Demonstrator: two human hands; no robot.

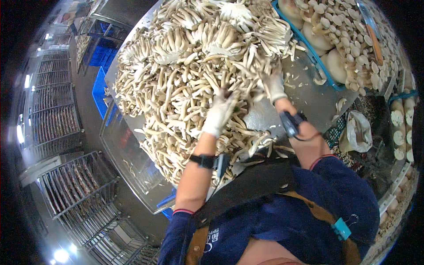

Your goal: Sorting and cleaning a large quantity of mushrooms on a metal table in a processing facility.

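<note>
A large heap of long-stemmed mushrooms (179, 89) covers much of a metal table (304, 99). My left hand (220, 111), in a white glove with dark fingertips, lies on the loose mushrooms near the heap's middle; whether its fingers hold any is unclear. To its right, my right hand (274, 81), also gloved, touches the heap's right edge, its fingers blurred among stems. Beyond both hands, mushroom clusters (222, 38) with pale cut bases rest on the heap. Small trimmings lie on the metal beside my right hand.
A blue-rimmed basket (309, 49) of uncut mushrooms stands at the upper right, with an orange-handled tool (374, 44) on top. A white plastic bag (359, 131) is right of the table. Blue crates (99, 91) and metal racks (79, 185) stand at the left.
</note>
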